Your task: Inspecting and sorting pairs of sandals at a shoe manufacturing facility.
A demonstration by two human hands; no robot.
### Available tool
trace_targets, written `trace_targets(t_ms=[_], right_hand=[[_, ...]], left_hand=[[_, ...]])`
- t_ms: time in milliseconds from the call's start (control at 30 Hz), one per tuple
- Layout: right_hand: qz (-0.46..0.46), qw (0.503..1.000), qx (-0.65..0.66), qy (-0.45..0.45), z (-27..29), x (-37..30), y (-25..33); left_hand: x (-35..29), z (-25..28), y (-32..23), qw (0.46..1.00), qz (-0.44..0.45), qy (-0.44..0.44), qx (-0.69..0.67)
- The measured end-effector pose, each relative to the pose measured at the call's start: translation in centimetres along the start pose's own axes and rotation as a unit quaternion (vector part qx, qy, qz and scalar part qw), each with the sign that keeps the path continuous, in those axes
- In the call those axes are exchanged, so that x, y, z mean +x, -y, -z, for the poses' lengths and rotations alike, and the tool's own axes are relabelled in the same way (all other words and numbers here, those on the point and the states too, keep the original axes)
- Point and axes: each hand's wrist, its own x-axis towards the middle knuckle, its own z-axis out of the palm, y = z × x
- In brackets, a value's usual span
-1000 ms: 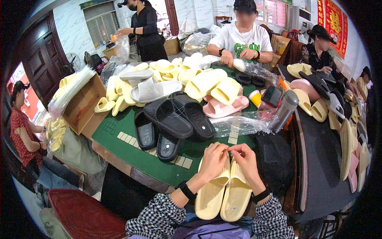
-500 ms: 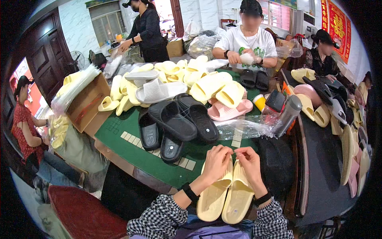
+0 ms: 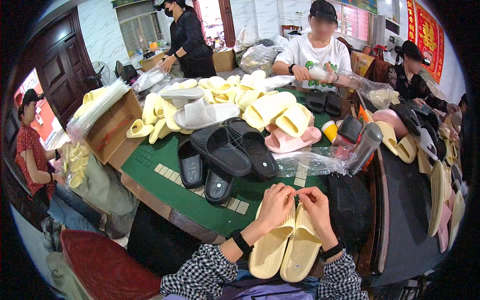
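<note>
A pair of pale yellow slide slippers (image 3: 268, 254) lies side by side close to my body, toes pointing away from me. Over the strap of the left one, my left hand (image 3: 275, 206) is closed, its thumb and forefinger pinched together. My right hand (image 3: 315, 209) pinches in the same way above the right slipper's strap. The fingertips of both hands nearly meet above the toes. Whatever is between them is too small to make out. Just beyond lie black slides (image 3: 220, 150), stacked in a loose heap on the green table (image 3: 150, 152).
Yellow slides (image 3: 270, 107), a grey slide (image 3: 207, 115) and a pink one (image 3: 292, 140) pile up behind. Clear plastic bags (image 3: 312, 162), a yellow cup (image 3: 329, 131) and a grey flask (image 3: 366, 145) stand right. A cardboard box (image 3: 112, 125) sits left. Co-workers surround the tables.
My hands stay nearly in place, still pinched above the slippers. The view has shifted slightly. Across the table, a person's hands have spread apart, stretching a clear plastic bag to the right.
</note>
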Motion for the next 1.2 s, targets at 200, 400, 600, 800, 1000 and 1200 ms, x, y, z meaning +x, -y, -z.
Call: trace_targets(t_ms=[200,400,600,800,1000,1200], right_hand=[[0.035,0.999,-0.037,-0.006,0.2,0.0,-0.4],[0.021,0.999,-0.028,0.006,0.3,0.0,-0.4],[-0.009,0.998,0.058,-0.029,0.6,0.1,-0.9],[0.031,0.993,0.087,-0.073,0.6,0.4,-1.5],[0.005,0.988,0.101,-0.117,1.7,0.7,-1.3],[-0.009,0.97,0.201,-0.135,2.8,0.8,1.1]], left_hand=[[-0.1,0.0,-0.2,1.0,0.003,-0.004,0.002],[-0.2,-0.3,0.1,1.0,-0.003,-0.011,-0.009],[-0.2,-0.1,0.0,1.0,-0.009,-0.011,0.001],[-0.2,-0.3,0.1,1.0,0.015,-0.019,0.009],[-0.3,1.7,-2.1,0.997,0.006,-0.068,0.04],[-7.5,5.0,-7.2,0.993,-0.057,0.104,0.022]])
